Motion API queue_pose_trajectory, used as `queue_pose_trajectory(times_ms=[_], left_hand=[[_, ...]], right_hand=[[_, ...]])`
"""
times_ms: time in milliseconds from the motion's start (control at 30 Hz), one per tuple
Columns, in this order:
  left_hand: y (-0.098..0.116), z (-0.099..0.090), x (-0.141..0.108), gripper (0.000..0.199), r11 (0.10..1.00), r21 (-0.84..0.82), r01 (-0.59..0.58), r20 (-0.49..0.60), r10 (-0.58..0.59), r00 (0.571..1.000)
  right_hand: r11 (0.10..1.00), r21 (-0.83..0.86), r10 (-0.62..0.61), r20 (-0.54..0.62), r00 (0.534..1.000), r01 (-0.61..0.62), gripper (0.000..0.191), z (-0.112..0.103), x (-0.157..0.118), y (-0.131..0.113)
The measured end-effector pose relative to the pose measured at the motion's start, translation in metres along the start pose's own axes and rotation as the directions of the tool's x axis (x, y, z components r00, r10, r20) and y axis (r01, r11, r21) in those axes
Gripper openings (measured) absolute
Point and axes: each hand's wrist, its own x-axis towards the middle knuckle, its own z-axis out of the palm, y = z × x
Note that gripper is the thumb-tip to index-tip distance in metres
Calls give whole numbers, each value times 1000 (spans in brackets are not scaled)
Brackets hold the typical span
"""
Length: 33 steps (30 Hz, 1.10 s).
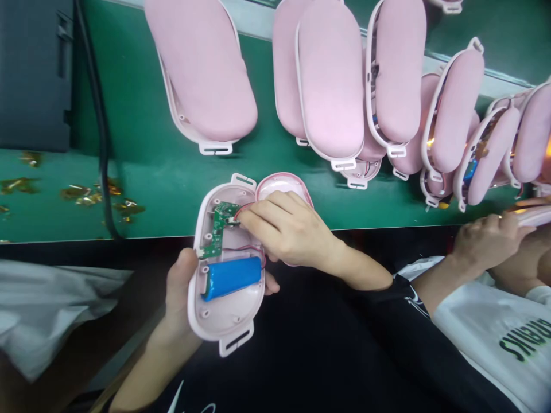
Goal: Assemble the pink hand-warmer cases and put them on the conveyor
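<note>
My left hand is closed around a pale pink plastic casing half, thumb on its left rim and fingertips showing at the right. Inside the casing lie a blue battery and a green circuit board. Thin red and dark wires run between them. My right hand is pinched at the board's upper right end, on a red wire beside a small connector; the fingertips partly cover it. Behind that hand sits a second pink casing half, mostly hidden.
Several pink casings lie along the green bench, some ajar with parts inside. A black cable hangs over the bench edge at left, near a dark box and gold film scraps. A co-worker's hands work at right.
</note>
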Motion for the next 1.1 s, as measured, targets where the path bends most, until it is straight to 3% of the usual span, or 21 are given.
queue_pose_trajectory(times_ms=[100, 233, 367, 467, 633, 767, 900, 1100], left_hand=[[3, -5, -2, 82, 997, -25, 67, 35, -66, 997], [3, 4, 0, 79, 999, -38, 21, -14, -22, 1000], [1, 18, 3, 70, 998, 0, -66, -80, 66, 995], [-1, 18, 3, 72, 993, 49, -109, -109, 114, 987], [-2, 9, 2, 90, 987, 151, -59, -117, 77, 990], [4, 20, 7, 82, 982, 177, -63, -109, 83, 990], [10, 27, 9, 77, 979, 197, -56, -78, 72, 994], [24, 8, 16, 80, 994, 58, 97, 101, -102, 990]], right_hand=[[999, -2, -37, -26, 999, 37, 30, 1, -2, 4], [999, -29, -43, -77, 996, 41, 22, 1, -1, 9], [994, -93, -62, 2, 998, 62, 20, -11, 4, 10], [990, -122, -58, 72, 996, 67, 25, -25, 11, 8], [983, -162, -69, 111, 991, 87, 40, -40, 24, 4], [981, -158, -95, 96, 991, 109, 37, -42, 27, 7], [983, -132, -114, 135, 984, 132, 40, -45, 30, 19], [961, -31, -270, 135, 953, 276, 32, -35, 27, 40]])
